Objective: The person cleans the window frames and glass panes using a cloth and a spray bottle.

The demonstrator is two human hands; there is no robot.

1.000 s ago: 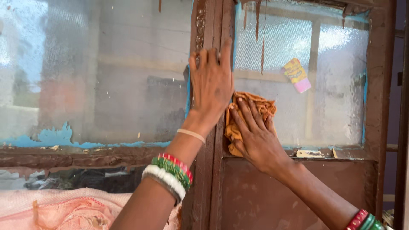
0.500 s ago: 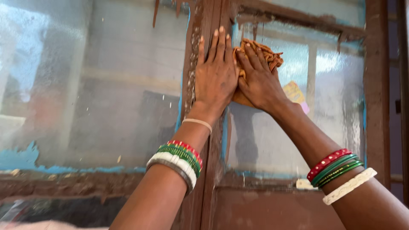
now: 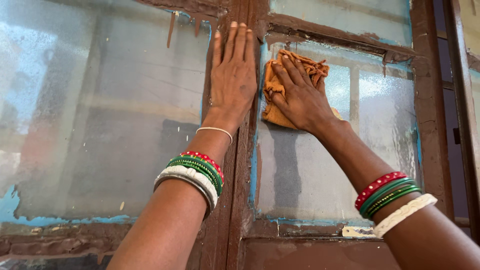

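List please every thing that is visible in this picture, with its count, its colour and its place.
cloth: one, orange-brown, pressed on the right pane, near its top left corner
right pane: one, frosted glass, right of the post
left pane: one, frosted glass with blue paint along its lower edge, left of the post
window frame: one, brown wood, its centre post between the panes
bangles: several, red, green and white, on both wrists
left hand: flat on the centre post
right hand: flat on the cloth
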